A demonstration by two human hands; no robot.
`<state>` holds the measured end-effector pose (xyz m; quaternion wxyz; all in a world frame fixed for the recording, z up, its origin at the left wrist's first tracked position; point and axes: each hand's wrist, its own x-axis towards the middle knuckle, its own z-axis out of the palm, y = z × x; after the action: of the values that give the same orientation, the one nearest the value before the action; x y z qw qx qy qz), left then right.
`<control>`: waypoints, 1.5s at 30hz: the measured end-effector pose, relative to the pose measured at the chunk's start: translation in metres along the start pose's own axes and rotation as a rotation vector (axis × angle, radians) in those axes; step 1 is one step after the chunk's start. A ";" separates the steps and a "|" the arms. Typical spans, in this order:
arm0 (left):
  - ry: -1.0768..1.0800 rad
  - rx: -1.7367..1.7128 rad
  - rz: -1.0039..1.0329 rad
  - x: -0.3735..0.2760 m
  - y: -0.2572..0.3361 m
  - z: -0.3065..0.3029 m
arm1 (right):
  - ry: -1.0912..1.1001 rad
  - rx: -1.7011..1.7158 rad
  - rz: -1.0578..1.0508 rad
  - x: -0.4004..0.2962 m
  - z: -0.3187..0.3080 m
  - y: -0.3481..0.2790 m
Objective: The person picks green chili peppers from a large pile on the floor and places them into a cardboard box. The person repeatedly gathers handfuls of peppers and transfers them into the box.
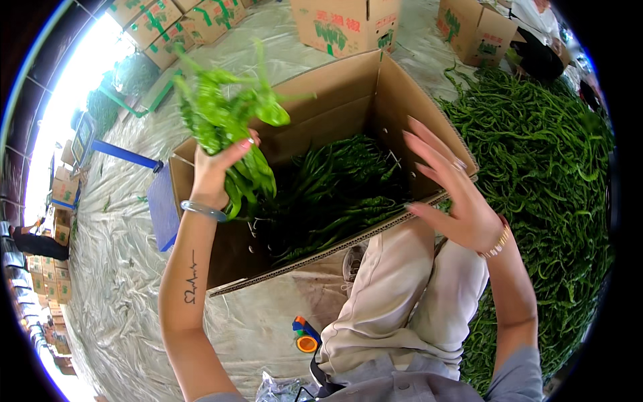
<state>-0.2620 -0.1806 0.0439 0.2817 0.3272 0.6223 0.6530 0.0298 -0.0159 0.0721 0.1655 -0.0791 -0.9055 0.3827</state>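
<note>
My left hand [226, 161] grips a bunch of long green chili peppers [213, 108] above the left side of an open cardboard box [326, 95]. Inside the box lies a layer of darker green peppers [341, 186]. My right hand [452, 196] holds nothing; its fingers are spread over the box's right edge, and I cannot tell whether they touch the cardboard. A large heap of loose green peppers [542, 166] spreads on the floor to the right.
The box stands by a blue platform scale [163, 206]. Printed cardboard boxes [346, 25] stand beyond it. Another person [537, 45] is at the top right. An orange and blue tape dispenser [306, 339] lies on the plastic sheeting [251, 321], near my legs.
</note>
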 end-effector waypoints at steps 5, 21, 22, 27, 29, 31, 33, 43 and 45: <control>-0.060 0.302 0.051 0.001 -0.088 0.004 | 0.348 0.441 0.416 -0.084 0.012 0.037; -0.852 1.587 -0.247 -0.067 -0.186 -0.016 | 0.682 0.409 0.634 -0.137 0.018 0.068; -0.922 1.674 -0.258 -0.066 -0.186 -0.018 | 0.683 0.377 0.651 -0.142 0.021 0.072; -1.166 1.563 -0.617 -0.081 -0.256 -0.015 | 0.574 0.112 0.681 -0.146 0.035 0.073; -1.122 1.635 -0.726 -0.087 -0.277 -0.006 | 0.600 0.045 0.716 -0.150 0.036 0.074; -1.104 1.670 -0.762 -0.090 -0.286 -0.001 | 0.672 0.015 0.740 -0.162 0.040 0.077; -1.100 1.683 -0.712 -0.087 -0.290 -0.001 | 0.806 0.025 0.737 -0.177 0.042 0.079; -1.457 1.618 -0.672 -0.056 -0.270 0.002 | 0.943 0.154 0.678 -0.170 0.031 0.067; -1.634 1.528 -0.592 -0.028 -0.231 0.006 | 0.930 0.339 0.575 -0.170 0.028 0.065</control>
<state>-0.2487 -0.1832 -0.1882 0.4708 0.5781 0.5394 -0.3913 0.1797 -0.0355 -0.0340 0.4460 -0.4544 -0.6057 0.4772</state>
